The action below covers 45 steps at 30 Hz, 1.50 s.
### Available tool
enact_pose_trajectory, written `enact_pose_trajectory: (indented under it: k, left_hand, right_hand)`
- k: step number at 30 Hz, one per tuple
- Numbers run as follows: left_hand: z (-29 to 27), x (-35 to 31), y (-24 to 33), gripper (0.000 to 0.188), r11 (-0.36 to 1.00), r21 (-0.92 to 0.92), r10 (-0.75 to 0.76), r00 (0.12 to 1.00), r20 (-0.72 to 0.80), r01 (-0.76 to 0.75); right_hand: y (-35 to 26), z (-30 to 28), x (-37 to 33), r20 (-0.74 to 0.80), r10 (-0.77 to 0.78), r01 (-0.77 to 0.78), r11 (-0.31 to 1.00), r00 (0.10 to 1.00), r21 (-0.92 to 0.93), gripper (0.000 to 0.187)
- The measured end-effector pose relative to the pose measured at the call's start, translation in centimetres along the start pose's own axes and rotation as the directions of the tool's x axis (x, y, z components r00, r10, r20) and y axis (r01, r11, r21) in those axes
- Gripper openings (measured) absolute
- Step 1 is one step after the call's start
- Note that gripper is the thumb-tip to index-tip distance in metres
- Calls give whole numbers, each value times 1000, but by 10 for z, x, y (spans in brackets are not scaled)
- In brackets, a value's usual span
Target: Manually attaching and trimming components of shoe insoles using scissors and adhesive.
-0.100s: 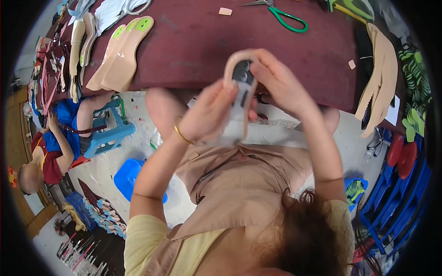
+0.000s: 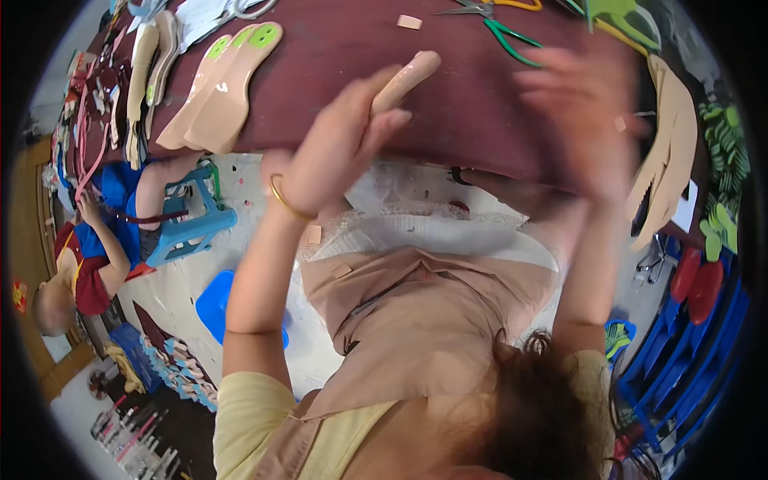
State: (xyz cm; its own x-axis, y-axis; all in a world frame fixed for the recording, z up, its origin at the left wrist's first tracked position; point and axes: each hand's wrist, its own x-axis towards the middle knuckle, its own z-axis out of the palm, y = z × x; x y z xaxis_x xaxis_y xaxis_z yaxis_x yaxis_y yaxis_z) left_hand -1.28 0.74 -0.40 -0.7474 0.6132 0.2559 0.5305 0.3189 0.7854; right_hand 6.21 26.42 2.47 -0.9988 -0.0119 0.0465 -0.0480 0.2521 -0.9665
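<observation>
My left hand [image 2: 338, 142] is closed round a beige shoe insole [image 2: 406, 82], whose curved glossy end stands out past the fingers above the table's near edge. The rest of that insole is hidden by the hand. Smeared by motion, my right hand [image 2: 588, 120] is over the table's right part, its fingers stretched leftward and apart with nothing visible in them. Closest to it are green-handled scissors [image 2: 512, 44], lying just beyond the fingers. Several beige insoles with green heel patches [image 2: 232, 92] lie overlapped on the left.
Long beige strips [image 2: 668, 144] hang over the right edge of the dark red table [image 2: 320, 60]. A small beige scrap [image 2: 410, 22] lies at the far middle. Blue racks [image 2: 680, 352] stand at right. Another person [image 2: 84, 264] sits at left by a blue stool [image 2: 192, 216].
My right hand has let go of the bent insole and swung right and away over the table. My left hand has lifted the insole up and slightly left.
</observation>
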Motion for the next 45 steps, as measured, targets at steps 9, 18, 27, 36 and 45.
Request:
enact_pose_trajectory:
  k: [9, 18, 27, 36, 45]
  left_hand:
    - [24, 10, -68, 59, 659, 752, -9, 1000, 6, 1]
    - [35, 23, -72, 58, 745, 665, -13, 998, -65, 53]
    - [-45, -26, -38, 65, 864, 484, 70, 916, -394, 142]
    - [-125, -669, 43, 80, -565, -539, -151, -720, -677, 625]
    - [63, -761, 329, 80, -995, 64, 89, -990, 106, -82]
  right_hand:
    - [6, -36, 58, -26, -417, 127, 333, 908, -934, 38]
    - [124, -12, 164, -80, -420, -21, 143, 904, -990, 35]
    - [118, 7, 162, -99, -501, 87, 335, 860, -938, 40]
    - [165, -37, 173, -60, -397, 31, 220, 916, -975, 46]
    - [124, -16, 146, 57, -499, 201, 239, 865, -950, 45]
